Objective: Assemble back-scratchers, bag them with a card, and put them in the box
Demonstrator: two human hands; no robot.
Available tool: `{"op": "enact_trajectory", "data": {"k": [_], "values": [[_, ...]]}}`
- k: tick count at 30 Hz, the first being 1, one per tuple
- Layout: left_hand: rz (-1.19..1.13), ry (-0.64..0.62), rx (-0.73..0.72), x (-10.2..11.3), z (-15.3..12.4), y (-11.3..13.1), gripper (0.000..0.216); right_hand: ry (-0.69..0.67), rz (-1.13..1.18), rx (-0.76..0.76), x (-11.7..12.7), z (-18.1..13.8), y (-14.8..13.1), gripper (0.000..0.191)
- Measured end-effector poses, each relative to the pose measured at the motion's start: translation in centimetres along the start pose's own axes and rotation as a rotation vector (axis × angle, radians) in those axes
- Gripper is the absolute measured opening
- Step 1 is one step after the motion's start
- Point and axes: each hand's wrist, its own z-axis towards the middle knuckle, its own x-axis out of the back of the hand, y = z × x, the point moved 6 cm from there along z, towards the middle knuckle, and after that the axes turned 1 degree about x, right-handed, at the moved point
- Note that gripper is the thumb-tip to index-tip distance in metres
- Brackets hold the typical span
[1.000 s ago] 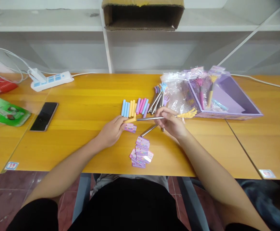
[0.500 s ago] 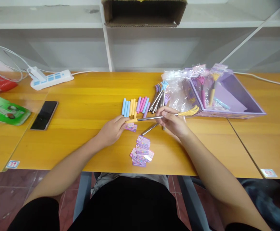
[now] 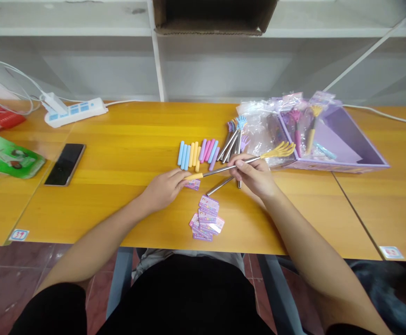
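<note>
A back scratcher (image 3: 220,170) with a yellow handle, a metal rod and a yellow claw head is held slantwise above the table. My left hand (image 3: 166,188) is closed round its yellow handle. Near the claw end, my right hand (image 3: 253,174) grips the metal rod. Behind them lie short blue, yellow, pink and purple handle tubes (image 3: 198,156) in a row. Metal rods with coloured claw heads (image 3: 236,139) are bunched beside the tubes. Small purple printed cards (image 3: 208,218) are piled in front of my hands.
A purple box (image 3: 349,139) at the right holds bagged back scratchers, with clear plastic bags (image 3: 258,125) against it. At the left are a phone (image 3: 65,164), a power strip (image 3: 77,111) and a green package (image 3: 9,153). A cardboard box (image 3: 213,18) sits on the shelf above.
The back scratcher's claw end has risen and moved slightly right, so the rod tilts more. Both hands keep their hold. The whole view has shifted a little.
</note>
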Motion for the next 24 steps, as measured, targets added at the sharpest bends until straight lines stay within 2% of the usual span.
{"op": "enact_trajectory", "data": {"k": [7,24], "values": [[-0.010,0.015,-0.011,0.07,-0.05,0.04,0.037,-0.002,-0.036,-0.002,0.04,-0.01,-0.02,0.040],[-0.104,0.053,-0.056,-0.13,-0.43,0.63,0.036,-0.086,-0.035,0.033,-0.27,-0.28,0.12,0.033]]}}
